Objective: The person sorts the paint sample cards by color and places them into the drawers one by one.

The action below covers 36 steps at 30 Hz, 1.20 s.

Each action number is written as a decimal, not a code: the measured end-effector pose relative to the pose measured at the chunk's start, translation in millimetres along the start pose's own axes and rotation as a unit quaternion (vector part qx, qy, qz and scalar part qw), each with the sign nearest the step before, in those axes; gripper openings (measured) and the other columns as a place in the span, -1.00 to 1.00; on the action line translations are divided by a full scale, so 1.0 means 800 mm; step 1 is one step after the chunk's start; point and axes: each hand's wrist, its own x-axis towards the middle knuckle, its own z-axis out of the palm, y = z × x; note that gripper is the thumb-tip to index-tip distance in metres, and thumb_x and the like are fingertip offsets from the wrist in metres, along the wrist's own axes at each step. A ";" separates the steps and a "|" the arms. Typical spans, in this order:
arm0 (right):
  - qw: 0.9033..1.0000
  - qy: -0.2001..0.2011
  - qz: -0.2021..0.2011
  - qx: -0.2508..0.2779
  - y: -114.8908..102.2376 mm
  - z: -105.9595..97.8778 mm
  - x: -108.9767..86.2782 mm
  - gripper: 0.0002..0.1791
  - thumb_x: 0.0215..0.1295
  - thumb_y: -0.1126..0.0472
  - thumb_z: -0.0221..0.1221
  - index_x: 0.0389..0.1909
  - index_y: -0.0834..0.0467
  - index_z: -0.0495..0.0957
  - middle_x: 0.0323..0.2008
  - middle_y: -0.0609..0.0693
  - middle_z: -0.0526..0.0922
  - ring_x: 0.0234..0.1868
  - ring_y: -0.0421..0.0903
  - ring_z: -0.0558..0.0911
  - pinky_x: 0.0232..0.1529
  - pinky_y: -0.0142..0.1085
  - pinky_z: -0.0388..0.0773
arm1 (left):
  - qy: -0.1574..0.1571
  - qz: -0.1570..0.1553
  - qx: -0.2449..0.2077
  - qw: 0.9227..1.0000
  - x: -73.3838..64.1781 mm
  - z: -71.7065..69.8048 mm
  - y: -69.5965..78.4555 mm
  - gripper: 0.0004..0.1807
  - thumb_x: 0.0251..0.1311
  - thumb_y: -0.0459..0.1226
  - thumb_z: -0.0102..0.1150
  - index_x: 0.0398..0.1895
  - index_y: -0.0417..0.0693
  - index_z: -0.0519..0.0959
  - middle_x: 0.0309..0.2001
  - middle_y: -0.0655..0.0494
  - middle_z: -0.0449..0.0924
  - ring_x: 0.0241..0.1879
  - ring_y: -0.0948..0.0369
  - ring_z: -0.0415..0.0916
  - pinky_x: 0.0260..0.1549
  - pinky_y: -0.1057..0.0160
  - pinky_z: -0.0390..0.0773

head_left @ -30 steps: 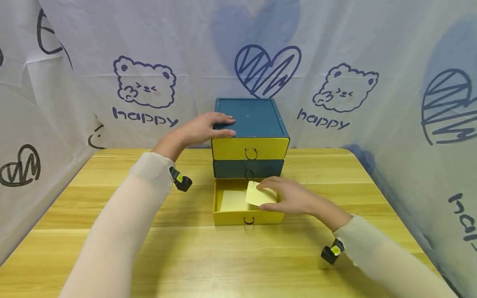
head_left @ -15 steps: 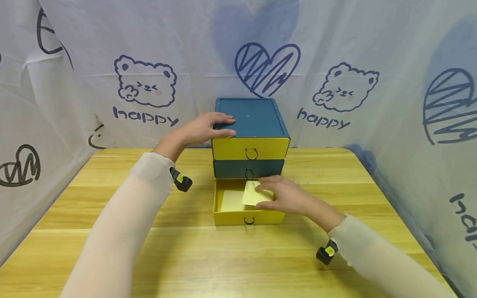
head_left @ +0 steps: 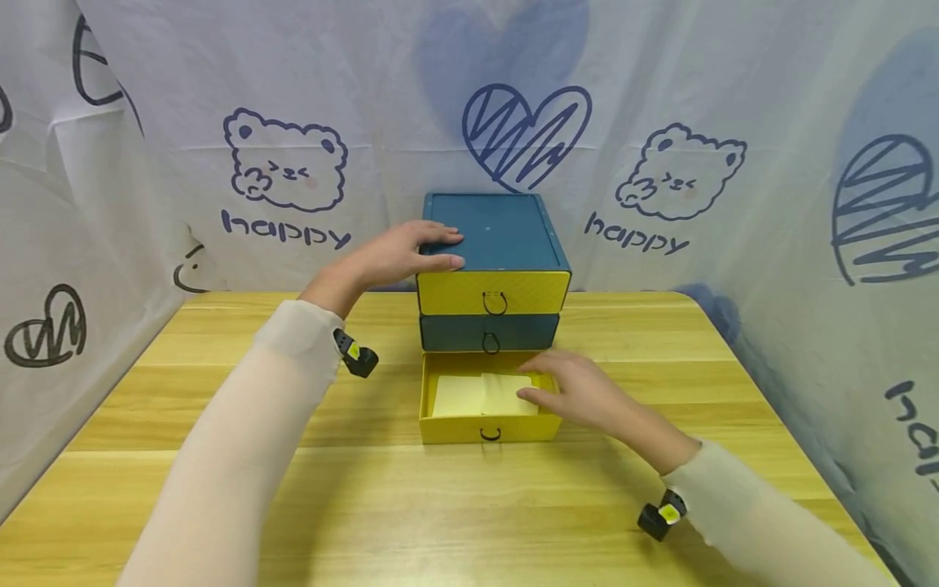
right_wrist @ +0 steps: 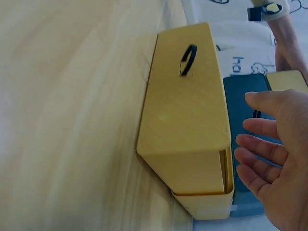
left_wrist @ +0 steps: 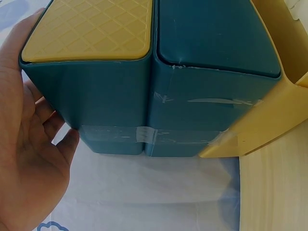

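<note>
A three-tier drawer box [head_left: 487, 232] with a blue top stands at the back of the table. My left hand [head_left: 399, 251] rests on its top left edge, and in the left wrist view the fingers [left_wrist: 70, 144] lie along the blue casing. The yellow bottom drawer [head_left: 451, 430] is pulled out. Inside it lie two pale yellow cards, one on the left [head_left: 456, 395] and one on the right [head_left: 506, 395]. Over the drawer's right side hovers my right hand [head_left: 579, 391], its fingers spread and holding nothing; the right wrist view shows the loosely bent fingers [right_wrist: 262, 144].
Above the open drawer are a closed blue drawer [head_left: 455, 332] and a closed yellow one [head_left: 455, 293], each with a black loop handle. The wooden table [head_left: 440, 514] spreads out in front. A white printed curtain [head_left: 411, 98] hangs close behind and at the sides.
My right hand carried a pale yellow card slightly left, then let it go inside the drawer beside the other card and drew back to the right. My left hand stayed put.
</note>
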 end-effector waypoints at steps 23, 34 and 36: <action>0.809 -0.083 0.190 0.550 -0.034 0.052 -0.057 -0.55 0.43 0.19 0.13 0.12 0.49 0.45 -0.11 0.22 0.65 -0.16 0.02 0.64 -0.07 -0.20 0.63 | -0.004 0.004 -0.006 1.000 -0.001 -0.004 -0.002 -0.27 0.30 0.23 0.04 0.47 0.19 0.28 0.51 0.17 0.04 0.50 0.08 -0.12 0.41 -0.09 -0.02; 0.676 -0.083 0.265 0.683 -0.036 0.086 -0.049 -0.44 0.40 0.10 0.16 0.15 0.50 0.39 -0.08 0.24 0.65 -0.07 0.04 0.67 0.08 -0.13 0.56 | -0.002 -0.001 -0.005 1.000 0.000 -0.002 -0.001 -0.27 0.29 0.23 0.05 0.46 0.21 0.29 0.51 0.17 0.04 0.50 0.08 -0.12 0.40 -0.09 -0.02; 0.652 -0.081 0.271 0.704 -0.038 0.090 -0.047 -0.41 0.41 0.08 0.15 0.18 0.51 0.37 -0.05 0.27 0.64 -0.03 0.07 0.66 0.11 -0.12 0.53 | -0.003 -0.002 -0.006 1.000 -0.001 -0.002 0.000 -0.27 0.29 0.24 0.05 0.46 0.21 0.29 0.51 0.16 0.03 0.50 0.07 -0.12 0.40 -0.09 -0.02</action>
